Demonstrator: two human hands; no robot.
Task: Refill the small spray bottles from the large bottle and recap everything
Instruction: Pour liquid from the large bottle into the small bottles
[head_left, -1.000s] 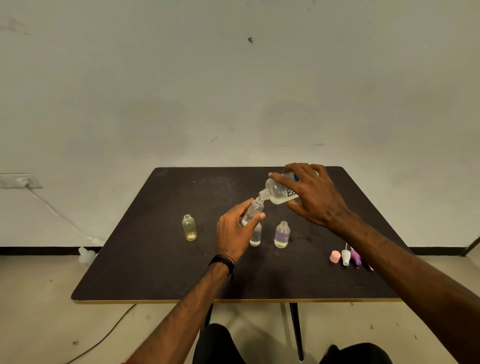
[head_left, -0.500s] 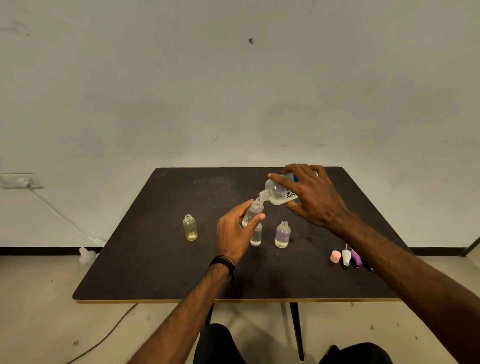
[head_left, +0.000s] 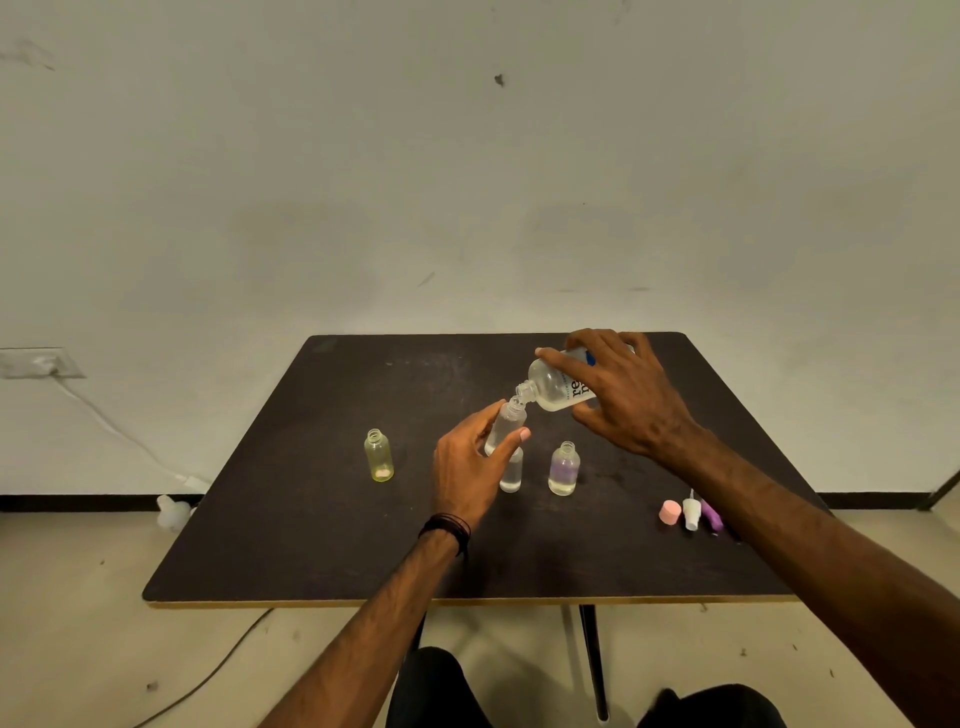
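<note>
Over on the left, the yellowish small bottle (head_left: 378, 456) stands uncapped on the dark table (head_left: 291, 540), well apart from the action. Moving in, the left hand (head_left: 470, 470) lifts a clear small spray bottle (head_left: 505, 425) off the surface, thumb and fingers curled round its body, tilted toward the pour. Behind that hand another clear bottle (head_left: 511, 473) stands, and just beside it the purplish bottle (head_left: 563, 469), both open. Now the right hand (head_left: 623, 395) wraps spread fingers over the large bottle (head_left: 558, 384), tipped mouth-down, neck meeting neck. These look like light, thin plastic that is likely slick when wet, so grip the waist, not the rim. Far right, the pink cap (head_left: 670, 512), white sprayer (head_left: 690, 512) and purple sprayer (head_left: 711, 515) lie waiting.
</note>
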